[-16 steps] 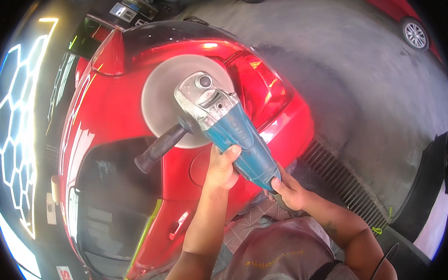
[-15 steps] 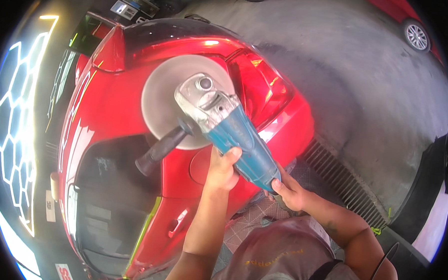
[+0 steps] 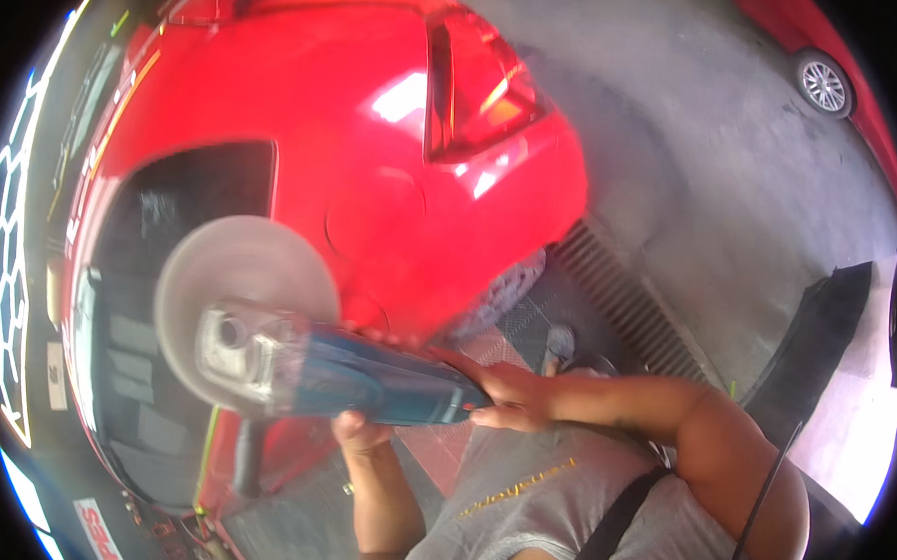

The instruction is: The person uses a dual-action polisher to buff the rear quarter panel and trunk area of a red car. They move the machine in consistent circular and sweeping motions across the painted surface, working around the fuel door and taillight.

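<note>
Both hands hold a rotary polisher [image 3: 364, 371] with a blue body and a silver gear head. Under the head sits a round pale pad [image 3: 199, 259], its surface smeared by motion. My left hand [image 3: 362, 434] is closed around the front part of the blue body from below, thumb showing along the near edge. Around the rear end, my right hand [image 3: 514, 393] grips beside the trigger area. A black side handle [image 3: 248, 456] sticks out toward me, not held. The pad appears over the dark side window [image 3: 203, 174] of a red car [image 3: 327, 85]; whether it touches is unclear.
The red car's tail light [image 3: 482, 91] is at the far middle. A floor drain grate [image 3: 628, 303] runs along the right. Another red car [image 3: 875, 138] stands at far right, and lit hexagonal lamps [image 3: 8, 291] lie left. A dark cord [image 3: 764, 504] hangs by my right arm.
The polisher has swung left and toward me, from the red rear panel to over the side window, its body now nearly level. Both hands moved with it, and the view shifted.
</note>
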The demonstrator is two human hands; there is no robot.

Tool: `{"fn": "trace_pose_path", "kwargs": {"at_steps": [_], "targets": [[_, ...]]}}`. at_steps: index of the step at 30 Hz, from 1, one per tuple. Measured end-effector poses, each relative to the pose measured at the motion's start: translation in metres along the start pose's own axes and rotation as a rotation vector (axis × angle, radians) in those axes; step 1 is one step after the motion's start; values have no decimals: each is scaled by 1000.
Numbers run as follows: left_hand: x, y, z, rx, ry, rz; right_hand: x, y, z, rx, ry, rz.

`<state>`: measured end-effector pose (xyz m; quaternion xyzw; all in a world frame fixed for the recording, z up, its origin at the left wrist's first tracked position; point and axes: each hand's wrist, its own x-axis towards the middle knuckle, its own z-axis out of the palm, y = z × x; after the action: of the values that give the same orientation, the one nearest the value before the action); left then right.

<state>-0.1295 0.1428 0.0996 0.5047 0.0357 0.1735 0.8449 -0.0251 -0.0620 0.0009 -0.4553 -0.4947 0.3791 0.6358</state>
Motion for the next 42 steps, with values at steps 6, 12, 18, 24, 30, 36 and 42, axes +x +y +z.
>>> {"fn": "trace_pose_path", "kwargs": {"at_steps": [6, 12, 18, 24, 30, 36, 42], "targets": [[-81, 64, 37, 242, 126, 507, -27, -1, 18, -110, -188, 88], [-188, 185, 73, 149, -70, 749, -140, 90, -1, -539, -60, 306], [-326, 265, 108, 243, -4, 923, -175, 88, -14, -455, 121, 693], [-431, 279, 151, 326, 89, 1115, -166, 86, -1, -656, -105, 502], [-493, 267, 208, 395, 157, 1236, -137, 26, -22, -570, -682, 586], [-482, 239, 216, 261, 99, 902, -124, -62, -61, -453, -557, 401], [-330, 127, 192, 531, 102, 685, -92, -166, -21, -155, -336, -227]]}}
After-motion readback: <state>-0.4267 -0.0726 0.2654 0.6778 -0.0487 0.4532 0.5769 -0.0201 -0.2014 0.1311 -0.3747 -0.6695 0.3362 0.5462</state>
